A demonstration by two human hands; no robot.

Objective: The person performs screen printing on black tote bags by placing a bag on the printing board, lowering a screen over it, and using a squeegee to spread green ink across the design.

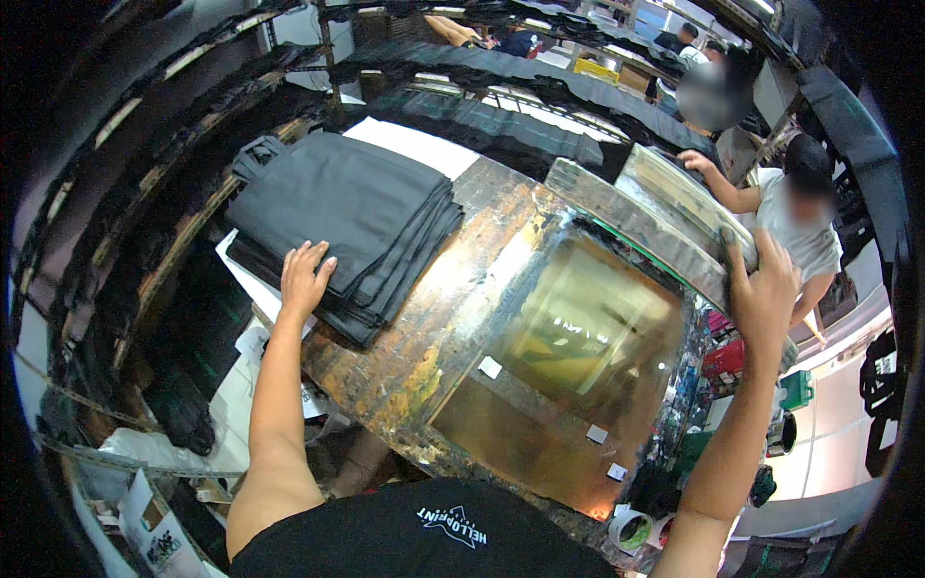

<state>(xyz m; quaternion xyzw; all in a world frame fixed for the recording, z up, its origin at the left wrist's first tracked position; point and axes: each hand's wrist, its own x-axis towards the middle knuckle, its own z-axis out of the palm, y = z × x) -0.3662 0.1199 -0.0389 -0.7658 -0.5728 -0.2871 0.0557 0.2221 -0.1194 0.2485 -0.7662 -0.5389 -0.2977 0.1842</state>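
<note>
My left hand (304,279) lies flat, fingers spread, on the near edge of a stack of folded dark grey cloth pieces (347,222) at the left end of a paint-stained work table (414,356). My right hand (761,289) grips the right corner of a raised printing screen frame (665,207), which is tilted up at the table's far right. Below the frame lies a glossy yellow-brown printing platen (568,356) with small white tape squares on it.
A person in a white shirt (800,226) stands past the frame with a hand on its far side. Tape rolls (631,528) sit at the table's near right corner. Long dark tables run across the back, with more people there. White paper lies under the cloth stack.
</note>
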